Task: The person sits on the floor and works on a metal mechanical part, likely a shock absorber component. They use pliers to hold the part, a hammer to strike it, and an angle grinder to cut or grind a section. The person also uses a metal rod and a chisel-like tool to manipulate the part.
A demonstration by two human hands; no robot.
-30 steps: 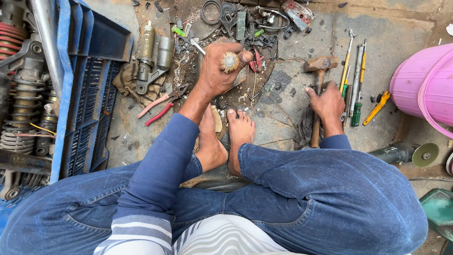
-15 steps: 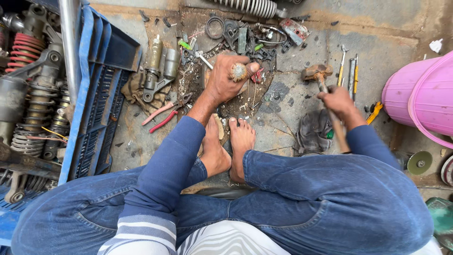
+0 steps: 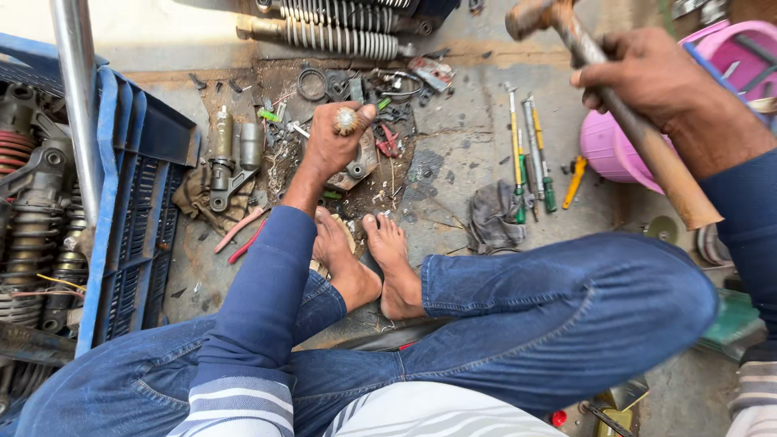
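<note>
My left hand is closed around a short metal punch, held upright with its worn round head showing, over a round metal part on the ground. My right hand grips the wooden handle of a hammer, raised high at the upper right, its rusty head near the top edge. My bare feet rest on the ground just below the metal part, and my legs in blue jeans fill the lower view.
A blue plastic crate with shock absorbers stands at the left. Red-handled pliers, a metal fitting, screwdrivers, a grey rag, coil springs and a pink bucket lie around.
My right hand picked the hammer up off the ground and raised it high toward the upper right. My left hand keeps holding the punch on the metal part.
</note>
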